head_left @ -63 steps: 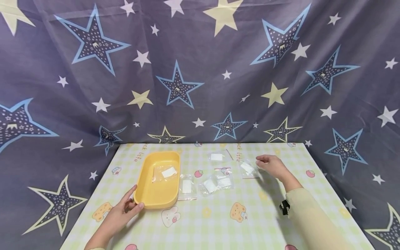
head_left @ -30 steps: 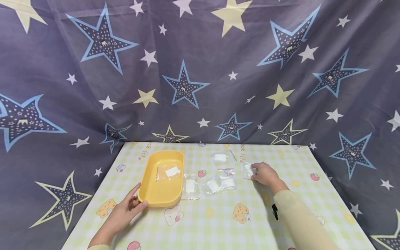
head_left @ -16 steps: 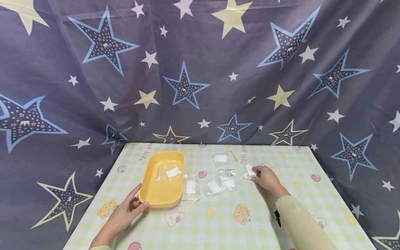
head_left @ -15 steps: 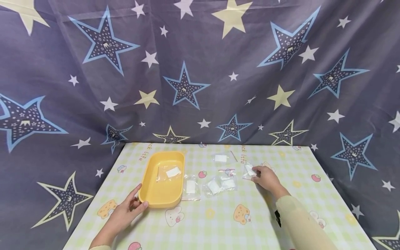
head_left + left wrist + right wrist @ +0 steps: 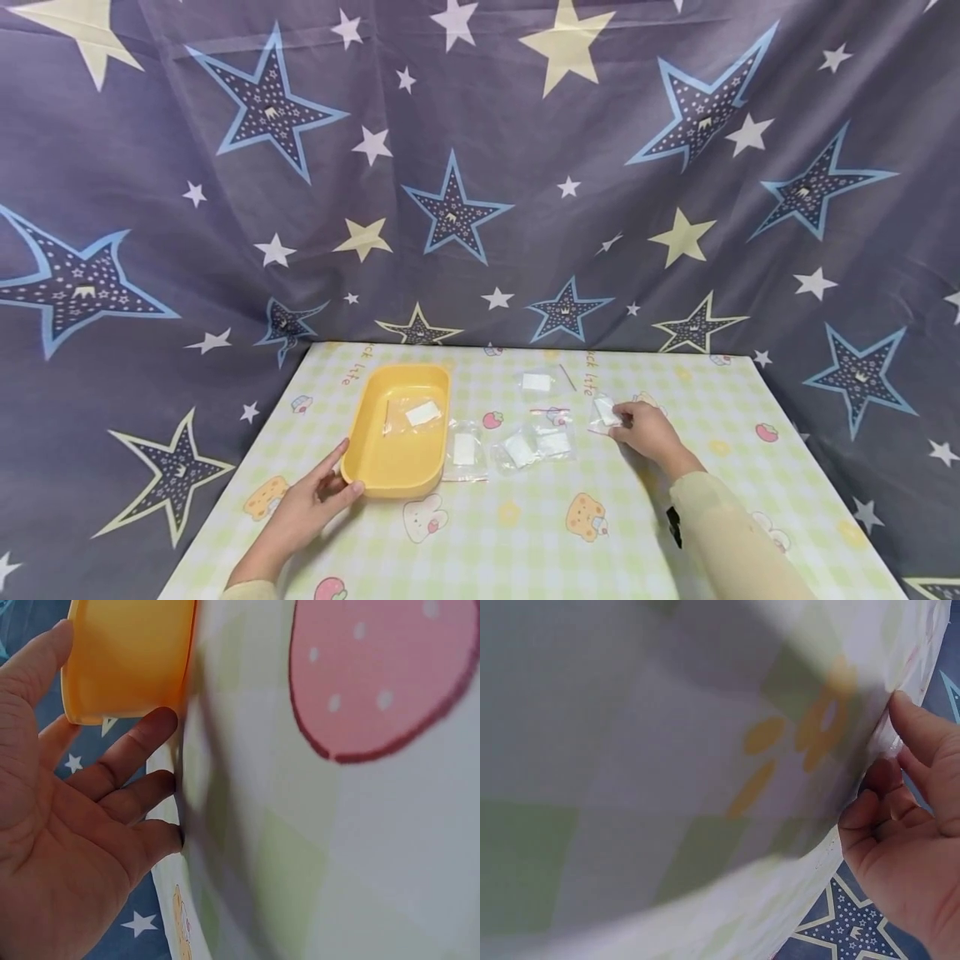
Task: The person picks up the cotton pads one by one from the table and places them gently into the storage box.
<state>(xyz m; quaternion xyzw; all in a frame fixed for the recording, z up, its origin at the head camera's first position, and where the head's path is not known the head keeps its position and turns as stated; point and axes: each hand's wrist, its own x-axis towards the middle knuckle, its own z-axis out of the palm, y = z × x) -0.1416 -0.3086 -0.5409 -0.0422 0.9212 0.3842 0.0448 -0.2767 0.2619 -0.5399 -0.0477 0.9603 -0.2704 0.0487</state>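
My left hand (image 5: 303,510) holds the near left corner of a yellow plastic tray (image 5: 393,482), thumb on the near side and a finger along the left wall. In the left wrist view, the hand (image 5: 90,780) has its other fingertips down by the tabletop. A clear zip-lock bag with a white piece inside (image 5: 422,412) lies in the tray. On the right, my right hand (image 5: 651,433) pinches the right edge of another such bag (image 5: 606,410) between thumb and fingers. In the right wrist view, the right hand (image 5: 907,817) mostly hides that bag.
Several more zip-lock bags lie between tray and right hand: one beside the tray (image 5: 464,450), two overlapping near the middle (image 5: 519,450), one farther back (image 5: 536,382). A checked, cartoon-printed cover lies on the table (image 5: 525,550). A starry curtain (image 5: 480,167) hangs behind.
My right hand has moved left and down from beside the bag and taken its edge between thumb and fingers. The bag is slightly lifted or creased. My left hand stays at the tray.
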